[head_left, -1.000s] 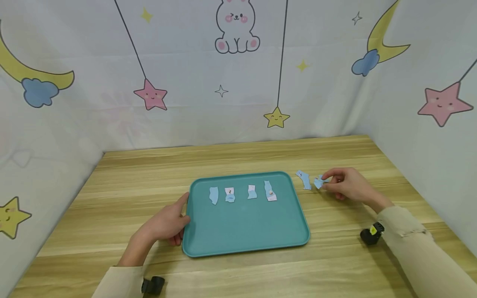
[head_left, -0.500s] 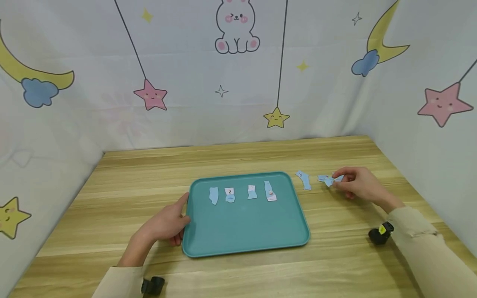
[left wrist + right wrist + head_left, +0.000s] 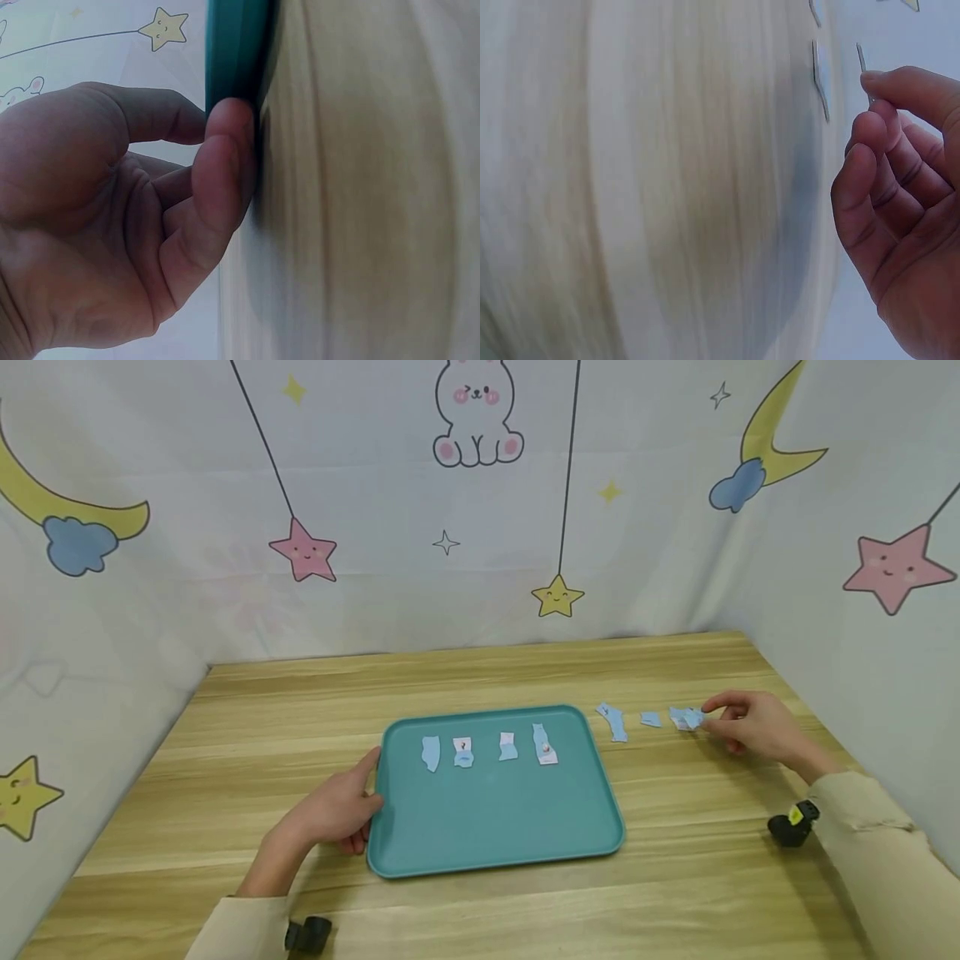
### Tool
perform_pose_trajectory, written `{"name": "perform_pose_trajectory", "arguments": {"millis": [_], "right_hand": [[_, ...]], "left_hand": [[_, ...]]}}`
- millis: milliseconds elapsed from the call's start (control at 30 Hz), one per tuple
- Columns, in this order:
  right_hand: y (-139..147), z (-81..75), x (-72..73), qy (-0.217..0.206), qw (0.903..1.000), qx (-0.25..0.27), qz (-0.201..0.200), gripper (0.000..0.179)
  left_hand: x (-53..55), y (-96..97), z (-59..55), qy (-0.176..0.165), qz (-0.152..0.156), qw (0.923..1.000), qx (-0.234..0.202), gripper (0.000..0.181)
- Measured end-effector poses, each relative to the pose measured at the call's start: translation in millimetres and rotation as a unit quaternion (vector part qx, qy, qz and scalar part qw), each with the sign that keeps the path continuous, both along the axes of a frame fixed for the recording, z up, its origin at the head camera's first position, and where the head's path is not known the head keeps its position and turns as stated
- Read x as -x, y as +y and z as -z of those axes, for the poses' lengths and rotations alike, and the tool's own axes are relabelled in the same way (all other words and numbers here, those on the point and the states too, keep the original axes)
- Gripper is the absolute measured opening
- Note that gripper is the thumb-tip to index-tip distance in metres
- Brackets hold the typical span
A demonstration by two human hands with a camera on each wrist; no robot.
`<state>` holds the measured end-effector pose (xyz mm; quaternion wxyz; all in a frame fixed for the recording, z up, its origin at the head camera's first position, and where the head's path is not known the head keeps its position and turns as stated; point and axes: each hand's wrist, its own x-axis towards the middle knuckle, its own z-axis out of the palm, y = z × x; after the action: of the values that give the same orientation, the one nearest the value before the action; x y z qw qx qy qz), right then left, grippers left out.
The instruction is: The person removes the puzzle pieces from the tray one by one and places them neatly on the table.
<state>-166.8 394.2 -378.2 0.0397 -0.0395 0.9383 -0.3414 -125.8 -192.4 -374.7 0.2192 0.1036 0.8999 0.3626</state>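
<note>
on the table (image 3: pixel 480 914), a tray (image 3: pixel 495 818) is placed, with blue pieces (image 3: pixel 615 724) laid out to its right.

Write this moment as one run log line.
left hand touches tray; right hand pinches blue piece; four pieces inside tray; more pieces on table

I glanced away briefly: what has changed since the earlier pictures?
The right hand moved right, away from the tray, pinching a pale blue piece. The small flat piece it partly hid now shows whole. The left hand, the tray and its four pieces stayed put.
</note>
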Motion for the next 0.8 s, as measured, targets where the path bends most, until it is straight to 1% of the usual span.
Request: {"name": "perform_pose_trajectory", "arguments": {"millis": [200,500,667,800], "right_hand": [[10.5,1.4,1.9,-0.017,0.9998,-0.004,0.012,0.040],[19.4,5.4,5.0,-0.032,0.9993,-0.011,0.014,0.042],[26.2,6.0,7.1,-0.034,0.9989,-0.027,0.018,0.044],[29.4,4.8,6.7,-0.039,0.9986,-0.029,0.020,0.044]], "left_hand": [[-0.3,0.0,-0.5,0.003,0.001,1.0000,0.001,0.078],[-0.6,0.0,-0.4,-0.002,-0.003,1.0000,0.001,0.079],[-0.3,-0.1,-0.7,-0.003,-0.005,1.0000,0.001,0.079],[-0.4,-0.1,-1.1,-0.004,-0.004,1.0000,-0.002,0.079]]}}
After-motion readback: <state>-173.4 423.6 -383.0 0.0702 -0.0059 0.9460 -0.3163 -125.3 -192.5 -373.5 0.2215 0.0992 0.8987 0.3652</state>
